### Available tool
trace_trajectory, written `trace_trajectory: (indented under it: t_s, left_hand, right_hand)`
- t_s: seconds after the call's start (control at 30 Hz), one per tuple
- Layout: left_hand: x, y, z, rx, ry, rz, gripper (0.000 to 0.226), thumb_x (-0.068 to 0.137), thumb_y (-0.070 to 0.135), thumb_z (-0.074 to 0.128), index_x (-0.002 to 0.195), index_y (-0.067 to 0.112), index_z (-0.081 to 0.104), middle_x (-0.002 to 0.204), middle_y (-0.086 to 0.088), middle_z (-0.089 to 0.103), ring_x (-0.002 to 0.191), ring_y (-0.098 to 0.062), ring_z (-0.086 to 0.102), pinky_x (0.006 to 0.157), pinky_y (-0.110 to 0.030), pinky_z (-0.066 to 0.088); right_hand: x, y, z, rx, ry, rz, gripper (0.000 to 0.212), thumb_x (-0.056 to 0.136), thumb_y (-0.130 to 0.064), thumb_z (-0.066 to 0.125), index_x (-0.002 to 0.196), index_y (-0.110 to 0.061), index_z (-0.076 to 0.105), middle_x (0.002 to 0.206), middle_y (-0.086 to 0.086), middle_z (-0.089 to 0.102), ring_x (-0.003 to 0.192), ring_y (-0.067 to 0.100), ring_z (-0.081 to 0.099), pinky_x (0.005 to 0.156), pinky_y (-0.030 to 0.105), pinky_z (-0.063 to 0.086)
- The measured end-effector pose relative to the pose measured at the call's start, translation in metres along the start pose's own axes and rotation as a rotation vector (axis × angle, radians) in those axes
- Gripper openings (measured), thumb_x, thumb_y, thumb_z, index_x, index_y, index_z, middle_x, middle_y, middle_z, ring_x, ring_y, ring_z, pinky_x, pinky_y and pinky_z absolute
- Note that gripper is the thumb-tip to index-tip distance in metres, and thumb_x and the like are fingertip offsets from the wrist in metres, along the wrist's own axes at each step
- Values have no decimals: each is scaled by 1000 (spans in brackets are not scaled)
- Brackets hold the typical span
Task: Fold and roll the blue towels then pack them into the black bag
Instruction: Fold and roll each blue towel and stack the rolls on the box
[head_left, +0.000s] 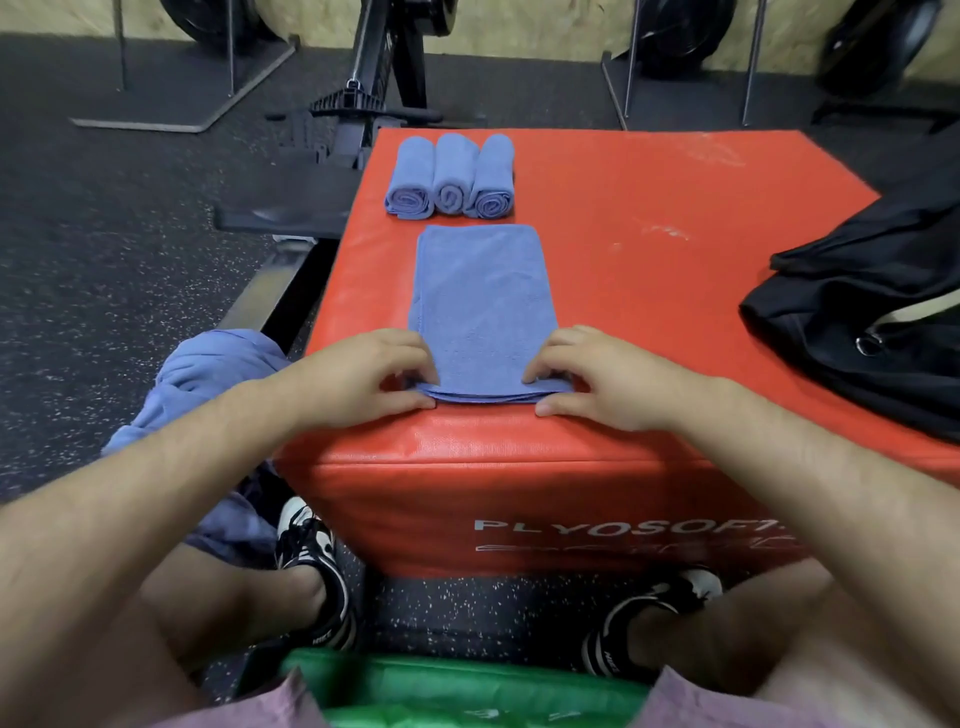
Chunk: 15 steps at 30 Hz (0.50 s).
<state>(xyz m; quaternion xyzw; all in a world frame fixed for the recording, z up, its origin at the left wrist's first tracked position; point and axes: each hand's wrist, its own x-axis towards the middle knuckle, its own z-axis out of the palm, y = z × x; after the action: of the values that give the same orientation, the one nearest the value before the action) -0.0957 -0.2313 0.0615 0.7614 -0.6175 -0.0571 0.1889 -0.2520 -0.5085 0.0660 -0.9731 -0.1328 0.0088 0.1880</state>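
A blue towel (483, 301), folded into a long strip, lies on the red plyo box (649, 270), running away from me. My left hand (363, 379) pinches its near left corner and my right hand (602, 379) pinches its near right corner, both at the box's front edge. Three rolled blue towels (451, 176) sit side by side at the far end of the box. The black bag (862, 322) lies on the box's right side, apart from the towels.
A heap of loose blue towels (208, 395) lies to the left of the box, by my left knee. Gym machine frames (363, 93) stand on the dark rubber floor beyond. A green pad (457, 686) is under me.
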Motion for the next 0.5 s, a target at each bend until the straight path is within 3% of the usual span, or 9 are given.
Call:
trace_trajectory:
  t_s: [0.1, 0.2, 0.33, 0.43, 0.5]
  left_hand:
    - [-2, 1, 0, 96, 34, 16, 13, 89, 24, 74, 97, 17, 68, 94, 7, 62, 83, -11, 57, 78, -29, 49]
    - [-3, 3, 2, 86, 67, -33, 12, 88, 19, 72, 98, 18, 67, 89, 9, 63, 80, -6, 55, 75, -26, 46]
    - [-2, 1, 1, -94, 112, -228, 11, 89, 16, 69, 96, 22, 64, 85, 11, 65, 78, -8, 59, 73, -24, 47]
    - [5, 0, 4, -110, 158, -312, 6, 91, 15, 66, 95, 19, 63, 82, 9, 62, 74, -11, 55, 68, -19, 42]
    - [11, -1, 6, -48, 156, -321, 3, 93, 15, 63, 96, 15, 62, 83, 5, 59, 76, -15, 51, 69, -24, 38]
  right_hand:
    - [-3, -2, 1, -162, 53, -56, 23, 92, -27, 67, 114, -20, 66, 109, -3, 63, 101, 19, 54, 90, 33, 46]
    - [-5, -5, -1, -220, 61, -56, 30, 88, -19, 63, 117, -21, 63, 107, -3, 65, 100, 18, 55, 87, 31, 46]
    - [-5, -2, 0, 14, 128, 93, 25, 91, -16, 61, 115, -24, 60, 102, -7, 67, 90, 17, 62, 82, 35, 50]
    - [2, 6, 2, 140, 214, 178, 16, 93, -14, 62, 106, -23, 64, 97, -11, 66, 84, 12, 61, 79, 29, 47]
    - [10, 9, 4, 147, 250, 198, 14, 93, -11, 61, 101, -21, 67, 95, -8, 62, 83, 10, 57, 78, 23, 41]
